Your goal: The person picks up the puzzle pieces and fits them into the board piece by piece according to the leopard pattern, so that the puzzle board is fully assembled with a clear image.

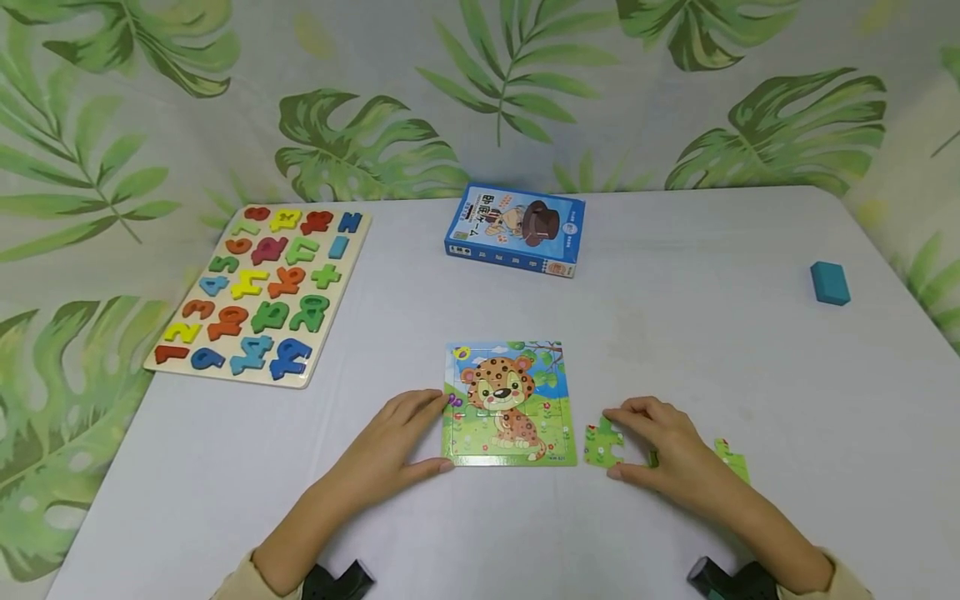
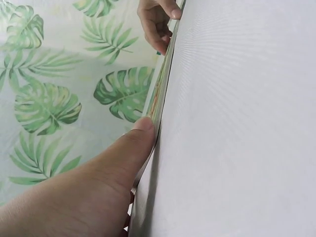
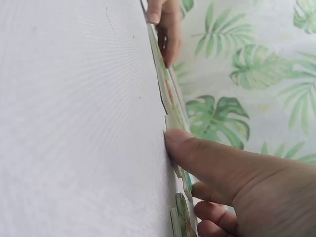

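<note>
A square leopard puzzle [image 1: 510, 429] lies flat on the table between the hands. My left hand [image 1: 386, 442] rests against its left side, fingertips at the edge and thumb by the lower left corner; in the left wrist view the thumb [image 2: 121, 153] touches the puzzle's rim. Just right of the puzzle is a green puzzle piece [image 1: 597, 446] with small flowers. My right hand [image 1: 675, 454] pinches it between thumb and index finger. Partly hidden under that hand is another green bit [image 1: 653, 458], and a further green puzzle piece [image 1: 733, 461] shows beyond the wrist.
A wooden number board [image 1: 300, 371] with colourful raised numerals lies at the left. Toward the back is a blue box [image 1: 517, 229] with a cartoon picture. A teal block [image 1: 830, 283] sits far right. Leaf-patterned cloth [image 1: 540, 100] hangs behind the white table.
</note>
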Available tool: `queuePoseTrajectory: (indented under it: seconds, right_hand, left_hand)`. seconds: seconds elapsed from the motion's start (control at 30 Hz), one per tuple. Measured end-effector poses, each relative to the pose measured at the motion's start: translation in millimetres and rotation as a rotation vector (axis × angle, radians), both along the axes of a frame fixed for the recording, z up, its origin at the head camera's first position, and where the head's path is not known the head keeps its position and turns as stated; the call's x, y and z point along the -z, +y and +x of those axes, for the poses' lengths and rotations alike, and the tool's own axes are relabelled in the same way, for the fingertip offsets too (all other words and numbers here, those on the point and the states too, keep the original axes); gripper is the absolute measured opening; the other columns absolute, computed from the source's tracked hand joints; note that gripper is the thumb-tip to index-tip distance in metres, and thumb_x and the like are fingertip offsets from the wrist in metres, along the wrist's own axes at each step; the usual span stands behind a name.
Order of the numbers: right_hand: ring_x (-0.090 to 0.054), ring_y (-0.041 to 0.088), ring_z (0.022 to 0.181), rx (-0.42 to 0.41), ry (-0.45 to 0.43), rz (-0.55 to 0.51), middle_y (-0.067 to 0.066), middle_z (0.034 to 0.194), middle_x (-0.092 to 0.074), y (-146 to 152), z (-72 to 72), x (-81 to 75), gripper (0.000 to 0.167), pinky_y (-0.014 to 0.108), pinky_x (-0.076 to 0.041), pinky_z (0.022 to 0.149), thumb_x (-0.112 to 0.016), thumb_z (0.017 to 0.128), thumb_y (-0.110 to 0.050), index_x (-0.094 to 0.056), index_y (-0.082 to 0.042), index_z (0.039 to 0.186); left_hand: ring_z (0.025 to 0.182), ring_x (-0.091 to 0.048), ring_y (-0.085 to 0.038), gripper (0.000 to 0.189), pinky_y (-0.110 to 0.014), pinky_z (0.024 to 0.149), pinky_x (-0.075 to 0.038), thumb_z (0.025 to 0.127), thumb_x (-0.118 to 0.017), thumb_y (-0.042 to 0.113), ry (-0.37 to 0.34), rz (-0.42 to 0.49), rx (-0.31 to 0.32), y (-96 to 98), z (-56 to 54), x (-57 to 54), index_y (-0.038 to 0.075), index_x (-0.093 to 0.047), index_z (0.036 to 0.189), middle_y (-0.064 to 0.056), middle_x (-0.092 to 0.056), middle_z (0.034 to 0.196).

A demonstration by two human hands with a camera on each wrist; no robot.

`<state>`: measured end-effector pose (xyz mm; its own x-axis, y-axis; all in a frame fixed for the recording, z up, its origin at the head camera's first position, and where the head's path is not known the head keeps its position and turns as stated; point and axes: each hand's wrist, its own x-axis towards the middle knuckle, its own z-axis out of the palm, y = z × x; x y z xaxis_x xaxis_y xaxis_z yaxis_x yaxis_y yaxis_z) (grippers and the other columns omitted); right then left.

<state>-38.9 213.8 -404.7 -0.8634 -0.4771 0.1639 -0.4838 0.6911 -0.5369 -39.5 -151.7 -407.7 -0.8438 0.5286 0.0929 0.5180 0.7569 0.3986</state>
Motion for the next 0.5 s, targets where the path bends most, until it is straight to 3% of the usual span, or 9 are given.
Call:
queuePoseTrajectory:
  seconds: [0.27, 0.5]
  right_hand:
    - [-0.043, 0.01, 0.089, -0.03, 0.01, 0.014, -0.01, 0.095, -0.051, -3, 0.8, -2.7, 0.052, 0.035, -0.028, 0.081, -0.079, 0.065, -0.021, -0.057, -0.011, 0.11]
    - [-0.042, 0.007, 0.086, -0.026, 0.043, 0.02, -0.013, 0.092, -0.048, -4, 1.5, -12.3, 0.053, 0.029, -0.034, 0.077, -0.079, 0.063, -0.02, -0.056, -0.011, 0.11]
  left_hand:
    - [0.125, -0.029, -0.021, 0.076, -0.036, 0.103, -0.024, 0.079, -0.059, 0.053, 0.002, -0.003, -0.004, -0.2, 1.1, -0.5, 0.008, -0.039, 0.136, -0.006, -0.038, 0.135]
    - [0.126, -0.029, -0.021, 0.075, -0.035, 0.103, -0.024, 0.08, -0.057, 0.054, 0.001, -0.005, -0.006, -0.3, 1.0, 0.3, 0.009, -0.038, 0.137, -0.005, -0.038, 0.135]
